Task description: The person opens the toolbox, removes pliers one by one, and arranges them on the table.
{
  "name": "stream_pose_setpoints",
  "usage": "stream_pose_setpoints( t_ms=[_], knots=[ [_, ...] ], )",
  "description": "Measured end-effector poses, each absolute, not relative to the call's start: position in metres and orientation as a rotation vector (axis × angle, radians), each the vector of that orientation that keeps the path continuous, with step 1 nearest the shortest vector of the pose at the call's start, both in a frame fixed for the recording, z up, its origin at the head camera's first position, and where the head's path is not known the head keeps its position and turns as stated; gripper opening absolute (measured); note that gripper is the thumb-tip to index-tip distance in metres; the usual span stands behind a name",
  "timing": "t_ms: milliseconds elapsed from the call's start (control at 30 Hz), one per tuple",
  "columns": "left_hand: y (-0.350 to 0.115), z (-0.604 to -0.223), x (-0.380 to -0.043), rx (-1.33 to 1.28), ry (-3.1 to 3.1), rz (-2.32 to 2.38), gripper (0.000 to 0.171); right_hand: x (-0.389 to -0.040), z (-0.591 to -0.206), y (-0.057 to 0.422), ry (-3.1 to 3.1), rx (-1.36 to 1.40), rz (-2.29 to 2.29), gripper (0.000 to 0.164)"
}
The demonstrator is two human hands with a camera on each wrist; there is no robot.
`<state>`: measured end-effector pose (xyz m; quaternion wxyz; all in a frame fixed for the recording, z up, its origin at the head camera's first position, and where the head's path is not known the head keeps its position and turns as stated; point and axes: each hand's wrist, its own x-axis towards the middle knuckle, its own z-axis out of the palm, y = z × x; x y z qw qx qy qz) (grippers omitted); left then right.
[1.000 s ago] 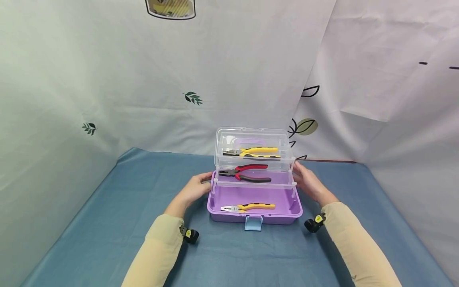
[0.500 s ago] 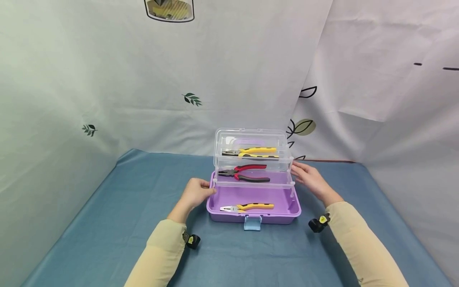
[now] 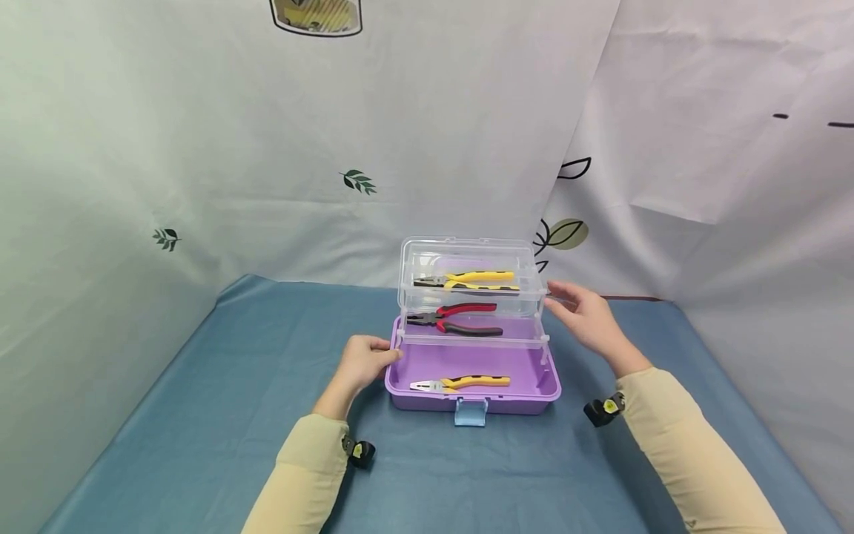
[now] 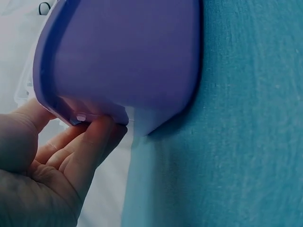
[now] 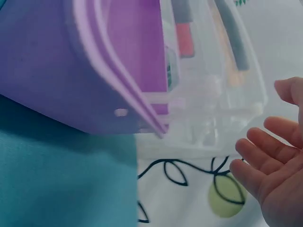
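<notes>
A white cloth (image 3: pixel 467 111) hangs behind everything, past both hands, and a blue cloth (image 3: pixel 200 415) lies flat under them. The purple box (image 3: pixel 427 404) sits on the blue cloth, right between the two hands, so each hand has one end close by. Its clear lid (image 3: pixel 514 248) stands up on the far side from the person. The top tray (image 3: pixel 427 300) and the low tray (image 3: pixel 520 343) are spread out like steps, which lets all the tools show at once. The left hand (image 3: pixel 361 362) pinches the box's rim, thumb on top and fingers tucked outside, most likely to keep the box from sliding. The right hand (image 3: pixel 590 319) holds nothing; its fingers are loose, just beside the end of the trays, and the right wrist view shows a gap there. Three pliers lie between the hands, heads toward the left hand and handles toward the right: spotted pliers (image 3: pixel 483 276) in the top tray, red pliers (image 3: pixel 470 308) in the low tray, and yellow pliers (image 3: pixel 477 381) on the box floor. Lying sideways seems to suit the long trays. The little blue clip (image 3: pixel 471 412) hangs down in front, between the hands, undone so the box can be open.
</notes>
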<state>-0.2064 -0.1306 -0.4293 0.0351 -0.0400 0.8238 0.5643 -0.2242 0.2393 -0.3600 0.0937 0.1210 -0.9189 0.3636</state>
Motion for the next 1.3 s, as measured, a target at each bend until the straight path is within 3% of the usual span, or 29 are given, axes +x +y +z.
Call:
stream_pose_setpoints(
  t_ms=[567, 1300],
  knots=[
    [-0.128, -0.426, -0.202, -0.079, 2.578, 1.657, 0.028, -0.222, -0.33, 0.205, -2.847, 0.576, 0.57, 0.044],
    [-0.125, -0.423, -0.195, -0.064, 2.667, 1.627, 0.03, -0.244, -0.317, 0.172, -2.969, 0.7, 0.466, 0.035]
  ],
)
